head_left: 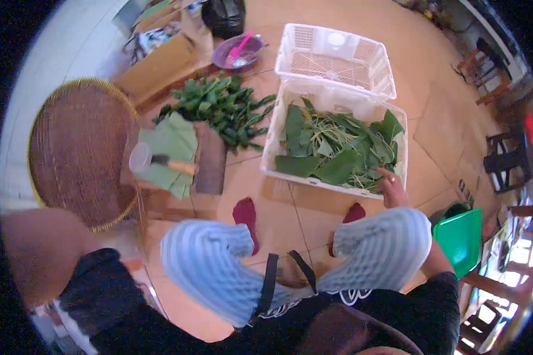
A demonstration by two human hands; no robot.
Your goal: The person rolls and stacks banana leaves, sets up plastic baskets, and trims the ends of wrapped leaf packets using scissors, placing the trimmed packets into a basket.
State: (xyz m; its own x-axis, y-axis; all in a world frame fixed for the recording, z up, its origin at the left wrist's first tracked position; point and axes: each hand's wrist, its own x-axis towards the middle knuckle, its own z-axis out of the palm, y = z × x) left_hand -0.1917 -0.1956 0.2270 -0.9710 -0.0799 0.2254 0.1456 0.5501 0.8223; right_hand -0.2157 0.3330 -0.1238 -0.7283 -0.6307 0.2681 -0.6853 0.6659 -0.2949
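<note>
My right hand [391, 187] reaches over the near right edge of a white plastic crate [266, 160]. Its fingers are loosely bent and apart, close to the green leaves [337, 164] and thin pale stems inside, with nothing visible in them. My left hand is not visible; a dark sleeve [100, 284] extends to the lower left, beside a blurred brown rounded shape [47, 254] I cannot identify. On a wooden board [212, 171] lie flat cut leaf pieces [169, 139], a knife [180, 167] with a wooden handle, and a round clear plastic piece [140, 157].
A pile of green leaf-wrapped bundles [219, 106] lies behind the board. At left is a large round woven tray [80, 154]. Farther back are a cardboard box [160, 65], a purple basin [251, 44] and another white crate [337, 62]. A green tray [461, 242] stands at right.
</note>
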